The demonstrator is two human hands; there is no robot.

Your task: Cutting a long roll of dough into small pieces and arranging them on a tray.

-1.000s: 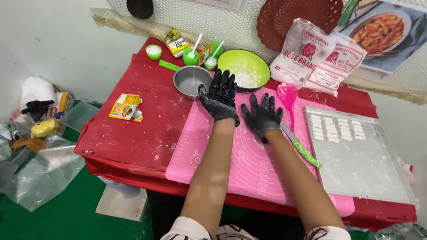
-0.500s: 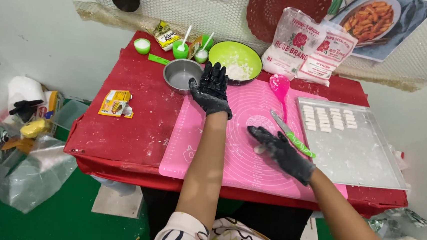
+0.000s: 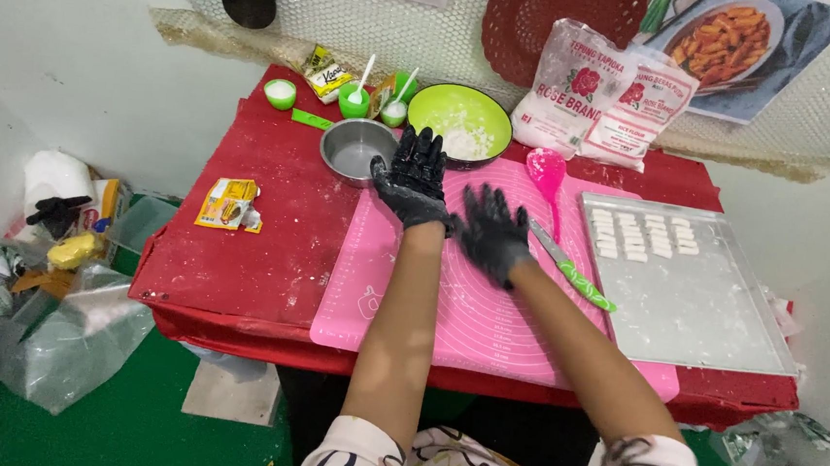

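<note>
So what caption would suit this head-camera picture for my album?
Two black-gloved hands, left hand and right hand, rest open on a pink mat beside a metal bowl.

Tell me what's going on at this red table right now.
A person in black gloves has both hands flat on a pink mat. The left hand lies by a small metal bowl; the right hand is beside it, near a green-handled knife. Small white dough pieces sit in rows on a clear board.

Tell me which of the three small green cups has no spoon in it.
The leftmost cup, standing apart at the table's back left. It holds only white powder, while the other two cups beside the metal bowl each hold a white spoon.
</note>
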